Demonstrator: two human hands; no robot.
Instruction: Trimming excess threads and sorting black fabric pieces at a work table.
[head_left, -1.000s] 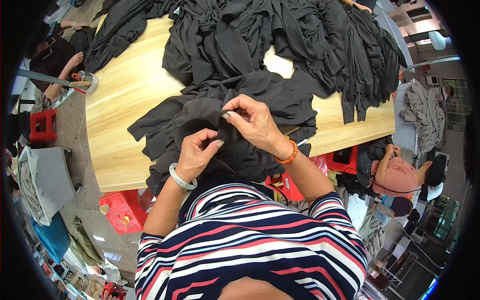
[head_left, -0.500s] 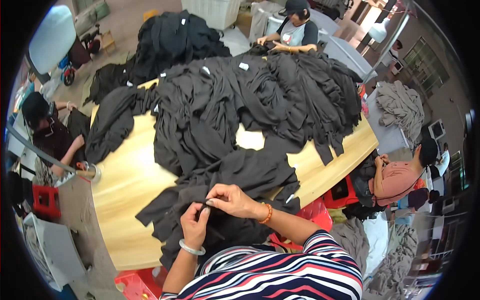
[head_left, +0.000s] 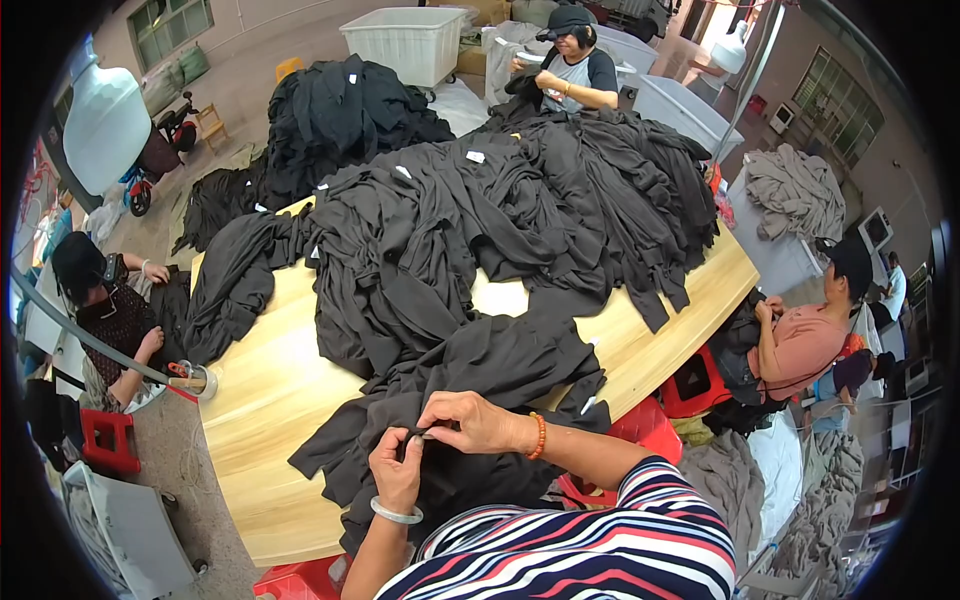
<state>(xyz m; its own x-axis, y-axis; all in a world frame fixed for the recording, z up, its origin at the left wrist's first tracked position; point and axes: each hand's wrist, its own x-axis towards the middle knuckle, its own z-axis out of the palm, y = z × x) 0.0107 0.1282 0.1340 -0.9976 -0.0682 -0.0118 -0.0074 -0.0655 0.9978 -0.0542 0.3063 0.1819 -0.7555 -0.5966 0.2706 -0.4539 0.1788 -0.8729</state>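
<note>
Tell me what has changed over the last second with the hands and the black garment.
The head has tipped up, so more of the heaped wooden table and the workers around it show. The left hand and right hand sit lower in view but still pinch the same spot of the black garment together. Nothing was let go; the pile has not shifted.

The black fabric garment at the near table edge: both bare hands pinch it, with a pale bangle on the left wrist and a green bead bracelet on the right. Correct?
Nearly. In the head view the bead bracelet on the right hand is orange, not green. The left hand wears the pale bangle, and both pinch the black fabric garment on the pale wooden table.
</note>
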